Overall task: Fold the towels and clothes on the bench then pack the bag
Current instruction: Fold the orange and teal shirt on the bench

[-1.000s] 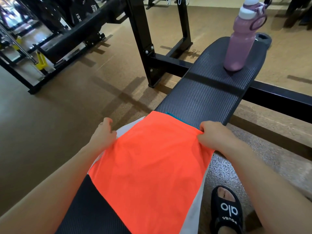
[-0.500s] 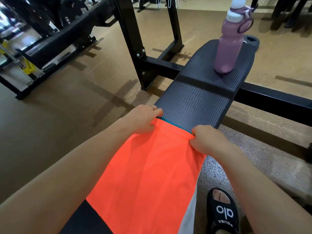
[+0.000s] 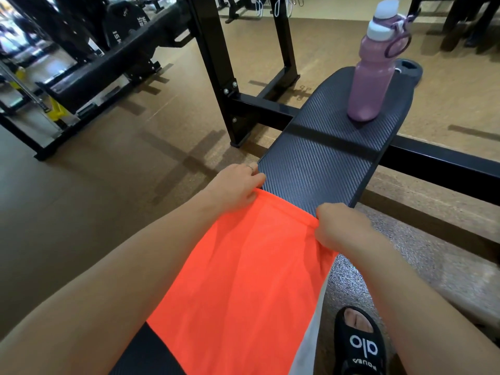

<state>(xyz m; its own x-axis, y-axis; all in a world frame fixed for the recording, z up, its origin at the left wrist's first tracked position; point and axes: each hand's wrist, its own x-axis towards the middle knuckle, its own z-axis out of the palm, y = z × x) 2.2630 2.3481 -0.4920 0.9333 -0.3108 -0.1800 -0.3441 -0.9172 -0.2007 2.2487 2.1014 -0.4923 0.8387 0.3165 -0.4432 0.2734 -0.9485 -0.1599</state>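
Pinching the far edge of the orange cloth [image 3: 243, 280], both hands sit at its two far corners on the bench [image 3: 319, 163]. The left hand [image 3: 235, 186] holds the far left corner with its fingers curled over the hem, knuckles up, a ring on one finger, right at the bench's left edge. The right hand [image 3: 339, 226] grips the far right corner, fingers tucked under so the fabric bunches in small creases beside it, close to the bench's right edge. Between the hands the hem runs in a nearly straight line across the pad.

The cloth lies flat along the near part of the bench and reaches toward the camera; its near end is hidden between the forearms. A strip of white fabric [image 3: 308, 339] shows from under its right side, hanging past the bench edge. Dark pad shows at the near left, beside the left forearm.

Far along the bench, well apart from the cloth, a pink bottle [image 3: 372, 85] with a white cap stands upright near the far end. On the floor at the near right is a foot in a black sandal [image 3: 359, 345]. A black rack [image 3: 224, 77] stands on the floor to the far left of the bench.
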